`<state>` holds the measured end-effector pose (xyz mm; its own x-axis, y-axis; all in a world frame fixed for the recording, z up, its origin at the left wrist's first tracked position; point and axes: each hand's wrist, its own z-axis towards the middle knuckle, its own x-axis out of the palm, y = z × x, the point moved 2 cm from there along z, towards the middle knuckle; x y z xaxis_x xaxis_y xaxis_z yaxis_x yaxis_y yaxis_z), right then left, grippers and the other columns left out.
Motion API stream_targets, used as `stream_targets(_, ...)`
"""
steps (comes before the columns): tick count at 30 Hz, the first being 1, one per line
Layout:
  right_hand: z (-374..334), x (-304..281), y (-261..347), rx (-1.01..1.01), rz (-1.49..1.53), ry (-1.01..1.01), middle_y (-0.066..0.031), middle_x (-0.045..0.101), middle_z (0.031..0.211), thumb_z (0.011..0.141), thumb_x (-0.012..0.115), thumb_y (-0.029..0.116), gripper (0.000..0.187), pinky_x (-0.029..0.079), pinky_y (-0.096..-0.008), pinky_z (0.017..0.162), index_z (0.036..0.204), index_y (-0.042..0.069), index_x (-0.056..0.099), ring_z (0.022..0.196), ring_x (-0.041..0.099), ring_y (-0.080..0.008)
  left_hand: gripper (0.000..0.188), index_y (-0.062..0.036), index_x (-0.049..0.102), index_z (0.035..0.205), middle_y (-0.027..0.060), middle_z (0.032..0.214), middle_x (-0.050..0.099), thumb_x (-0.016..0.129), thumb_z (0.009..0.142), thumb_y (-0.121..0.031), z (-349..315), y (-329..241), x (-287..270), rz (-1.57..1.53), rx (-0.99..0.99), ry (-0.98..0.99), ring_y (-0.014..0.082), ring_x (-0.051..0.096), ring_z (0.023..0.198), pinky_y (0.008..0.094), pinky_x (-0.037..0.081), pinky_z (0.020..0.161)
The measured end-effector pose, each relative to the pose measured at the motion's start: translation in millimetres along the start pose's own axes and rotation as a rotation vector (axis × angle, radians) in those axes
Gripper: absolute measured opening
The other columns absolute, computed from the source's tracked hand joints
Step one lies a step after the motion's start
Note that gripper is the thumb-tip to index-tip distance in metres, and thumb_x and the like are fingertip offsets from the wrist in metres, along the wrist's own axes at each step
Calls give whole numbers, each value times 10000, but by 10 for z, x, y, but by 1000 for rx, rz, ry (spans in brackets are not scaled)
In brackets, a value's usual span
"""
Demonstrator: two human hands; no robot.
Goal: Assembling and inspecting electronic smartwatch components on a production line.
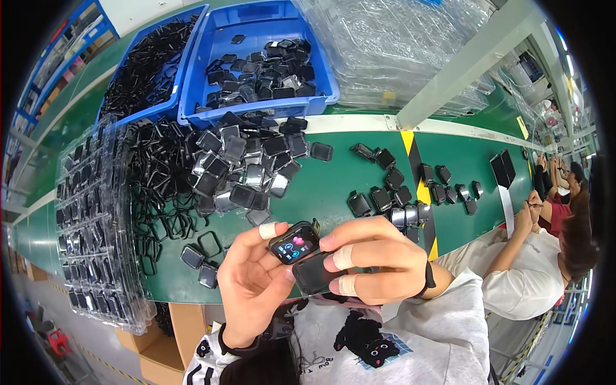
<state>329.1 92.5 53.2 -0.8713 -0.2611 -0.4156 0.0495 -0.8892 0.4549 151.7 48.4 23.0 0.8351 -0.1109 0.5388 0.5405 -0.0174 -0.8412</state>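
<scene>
Close to my body, at the table's front edge, my left hand (253, 276) grips a small black smartwatch body (292, 244) whose face shows coloured icons. A dark rounded-rectangular cover (314, 274) lies just below it, between my two hands. My right hand (382, 260) closes on that cover from the right, with thumb and fingertips also by the watch's right edge. White wraps sit on several fingers. Left of my hands, a thin black frame (209, 244) and two small watch-like pieces (192, 256) rest on the green table.
Heaped dark covers (247, 160) and black frames (160, 167) fill the left-middle of the green table. Behind stand blue bins (256, 112); stacked clear trays (102, 237) are at left. Several watch pieces (378, 199) lie to the right. A co-worker (526, 269) sits far right.
</scene>
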Motion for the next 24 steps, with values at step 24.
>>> stream_targets(24,-23,210,-214,847,500,-16,-143,608,1042,689,794,-20,341,502,-323,717,991,-2,635,882,621,-231,316,60,604,1016,125,991,582,689,730,163,-55,94,-134,288,113,-170,191,643,892,275,582,765)
